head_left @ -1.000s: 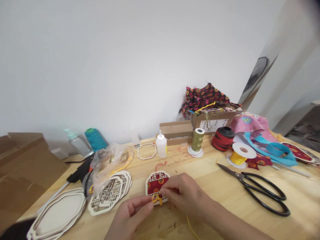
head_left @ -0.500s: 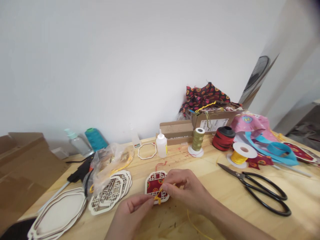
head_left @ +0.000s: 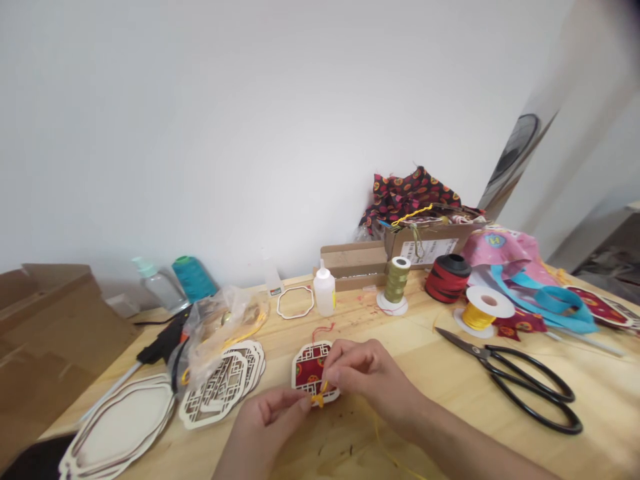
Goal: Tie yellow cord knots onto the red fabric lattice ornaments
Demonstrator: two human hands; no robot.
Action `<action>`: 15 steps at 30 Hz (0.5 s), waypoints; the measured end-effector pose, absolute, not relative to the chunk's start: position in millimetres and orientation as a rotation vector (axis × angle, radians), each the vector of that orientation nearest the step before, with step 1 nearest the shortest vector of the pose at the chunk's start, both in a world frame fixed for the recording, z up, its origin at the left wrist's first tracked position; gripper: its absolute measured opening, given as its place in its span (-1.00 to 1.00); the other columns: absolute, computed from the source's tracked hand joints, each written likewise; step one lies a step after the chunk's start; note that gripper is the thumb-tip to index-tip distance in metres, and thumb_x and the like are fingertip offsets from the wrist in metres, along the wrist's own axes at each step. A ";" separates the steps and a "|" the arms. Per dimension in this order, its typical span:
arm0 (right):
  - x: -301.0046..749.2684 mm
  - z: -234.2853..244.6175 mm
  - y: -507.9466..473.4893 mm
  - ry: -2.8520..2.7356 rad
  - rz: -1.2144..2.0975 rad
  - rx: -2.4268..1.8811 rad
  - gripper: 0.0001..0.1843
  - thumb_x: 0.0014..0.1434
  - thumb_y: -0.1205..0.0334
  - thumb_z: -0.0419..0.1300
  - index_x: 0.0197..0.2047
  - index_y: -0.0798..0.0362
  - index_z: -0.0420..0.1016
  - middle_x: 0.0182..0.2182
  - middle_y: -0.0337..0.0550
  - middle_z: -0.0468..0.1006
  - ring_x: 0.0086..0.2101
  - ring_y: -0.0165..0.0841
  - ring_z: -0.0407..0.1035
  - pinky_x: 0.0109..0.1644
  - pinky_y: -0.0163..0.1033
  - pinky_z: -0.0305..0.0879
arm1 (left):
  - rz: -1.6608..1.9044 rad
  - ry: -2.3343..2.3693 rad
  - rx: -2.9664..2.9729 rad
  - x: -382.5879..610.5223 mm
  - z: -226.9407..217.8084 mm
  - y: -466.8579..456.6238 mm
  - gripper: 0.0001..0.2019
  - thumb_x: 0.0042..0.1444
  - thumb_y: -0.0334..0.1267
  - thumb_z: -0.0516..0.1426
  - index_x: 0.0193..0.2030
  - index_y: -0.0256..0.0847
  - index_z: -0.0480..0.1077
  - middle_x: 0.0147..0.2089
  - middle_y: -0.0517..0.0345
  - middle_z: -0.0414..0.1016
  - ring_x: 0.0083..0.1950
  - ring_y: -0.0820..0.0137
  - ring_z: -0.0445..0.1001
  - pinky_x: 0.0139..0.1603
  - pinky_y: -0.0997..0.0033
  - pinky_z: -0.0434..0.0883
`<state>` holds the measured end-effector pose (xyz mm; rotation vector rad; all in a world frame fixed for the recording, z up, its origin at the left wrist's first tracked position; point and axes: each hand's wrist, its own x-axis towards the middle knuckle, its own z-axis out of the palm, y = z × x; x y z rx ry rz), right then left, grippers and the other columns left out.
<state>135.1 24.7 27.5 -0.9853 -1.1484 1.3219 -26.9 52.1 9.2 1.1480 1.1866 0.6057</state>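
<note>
A small wooden lattice frame (head_left: pixel 300 353) with dark red patterned fabric inside lies on the table before me, a red cord loop (head_left: pixel 323 328) at its top. Over its lower edge, my left hand (head_left: pixel 273 420) pinches a knotted bit of yellow cord (head_left: pixel 317 400) between thumb and fingertips. My right hand (head_left: pixel 367 373), just to the right, is closed with thumb and finger together on the same cord and covers the frame's right side. A loose length of yellow cord trails from under the right hand toward the table's front.
Large black-handled scissors (head_left: pixel 525 387) lie at right, near a yellow cord spool (head_left: pixel 477 317). A glue bottle (head_left: pixel 325 293) and green thread spool (head_left: pixel 397 280) stand behind. Stacked lattice frames (head_left: pixel 215 393), a plastic bag (head_left: pixel 215 327) and a black glue gun (head_left: pixel 163 340) are at left.
The right hand has shifted slightly, its fingertips lower and closer to the yellow knot. The left hand keeps its pinch in nearly the same place.
</note>
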 end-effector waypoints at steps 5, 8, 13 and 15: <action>134.9 21.5 29.2 -0.918 1.352 -1.012 -0.76 -0.07 0.27 0.16 -0.69 0.15 0.44 -0.61 -0.28 0.27 -0.57 -0.52 0.13 -0.47 -0.39 0.07 | 0.649 1.155 1.159 -26.8 6.8 52.3 -0.77 -0.30 -0.13 0.22 -0.50 -0.24 0.50 -0.56 0.15 0.55 -0.46 0.35 0.44 -0.50 0.53 0.30; 136.6 19.1 31.7 -0.925 1.337 -1.105 -0.73 -0.03 0.20 0.14 -0.65 0.18 0.44 -0.67 -0.30 0.25 -0.62 -0.54 0.08 -0.52 -0.39 0.01 | 0.671 1.160 1.134 -27.6 5.1 52.5 -0.76 -0.31 -0.12 0.22 -0.52 -0.25 0.49 -0.55 0.15 0.55 -0.46 0.36 0.44 -0.49 0.53 0.30; 137.9 19.1 32.6 -0.958 1.373 -1.137 -0.69 -0.02 0.12 0.12 -0.61 0.19 0.43 -0.72 -0.32 0.23 -0.66 -0.55 0.04 -0.55 -0.39 -0.06 | 0.715 1.202 1.161 -25.3 6.4 49.5 -0.79 -0.35 -0.13 0.24 -0.58 -0.23 0.48 -0.56 0.19 0.55 -0.51 0.39 0.42 -0.50 0.55 0.28; 136.7 20.3 31.3 -0.944 1.382 -1.102 -0.70 -0.03 0.14 0.13 -0.64 0.18 0.41 -0.71 -0.31 0.25 -0.65 -0.55 0.05 -0.55 -0.39 -0.05 | 0.730 1.205 1.181 -23.5 7.0 48.4 -0.81 -0.35 -0.14 0.24 -0.60 -0.23 0.48 -0.59 0.21 0.54 -0.52 0.41 0.41 -0.51 0.55 0.27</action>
